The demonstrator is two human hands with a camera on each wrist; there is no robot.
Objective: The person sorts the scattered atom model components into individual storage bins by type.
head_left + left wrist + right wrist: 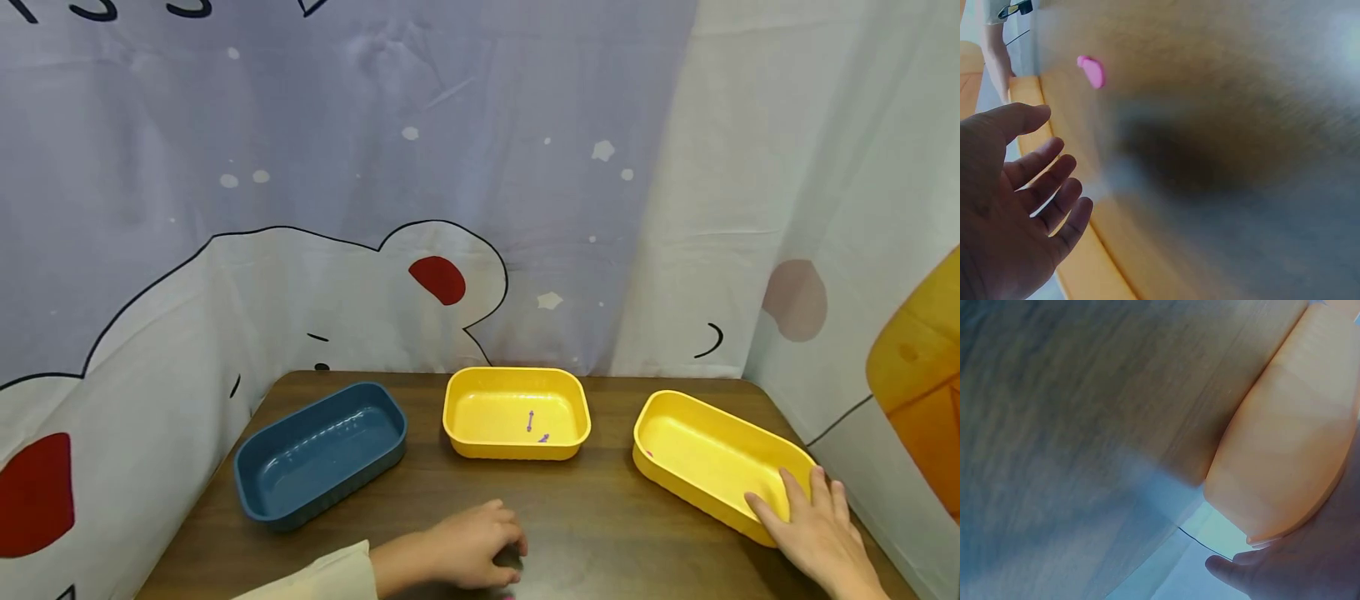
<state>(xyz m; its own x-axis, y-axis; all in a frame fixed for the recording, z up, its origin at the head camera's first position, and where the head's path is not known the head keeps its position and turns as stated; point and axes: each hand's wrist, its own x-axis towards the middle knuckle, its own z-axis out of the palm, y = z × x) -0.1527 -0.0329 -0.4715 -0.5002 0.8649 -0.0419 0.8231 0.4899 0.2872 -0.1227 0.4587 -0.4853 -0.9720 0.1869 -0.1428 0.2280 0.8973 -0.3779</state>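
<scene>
Above the front of the table, my left hand (474,546) hovers with its fingers loosely bent and nothing in them. A small pink piece (1092,72) with a narrow knobbed end lies on the wood beyond the thumb in the left wrist view; its exact kind does not show. On the right, my right hand (821,533) spreads its fingers over the near end of a yellow tray (705,487), with fingertips at the rim. That tray has a tiny pinkish-red bit (649,454) at its left end.
A second yellow tray (517,451) stands at the back middle, with small purple pieces (530,421) inside. An angled dark blue tray (322,492) is on the left. Behind the brown table (600,508) hangs a printed curtain (525,183), which also runs along the right side.
</scene>
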